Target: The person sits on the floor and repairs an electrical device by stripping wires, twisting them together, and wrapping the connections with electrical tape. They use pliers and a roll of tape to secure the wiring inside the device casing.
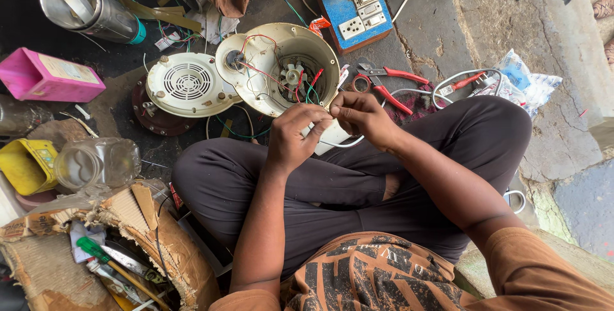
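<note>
White wire [342,143] is pinched between left hand [291,137] and right hand [362,114], fingers closed, just beside the cream casing [256,87] rim; clutter crowds every side.

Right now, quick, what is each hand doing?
Left hand: fingers pinched shut on the white wire.
Right hand: fingers pinched shut on the same wire, beside the left.

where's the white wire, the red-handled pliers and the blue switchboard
white wire [345,143], head view, on the loop hanging below both hands
red-handled pliers [391,97], head view, on the lower red handle
blue switchboard [345,12], head view, on its bare blue face
</note>
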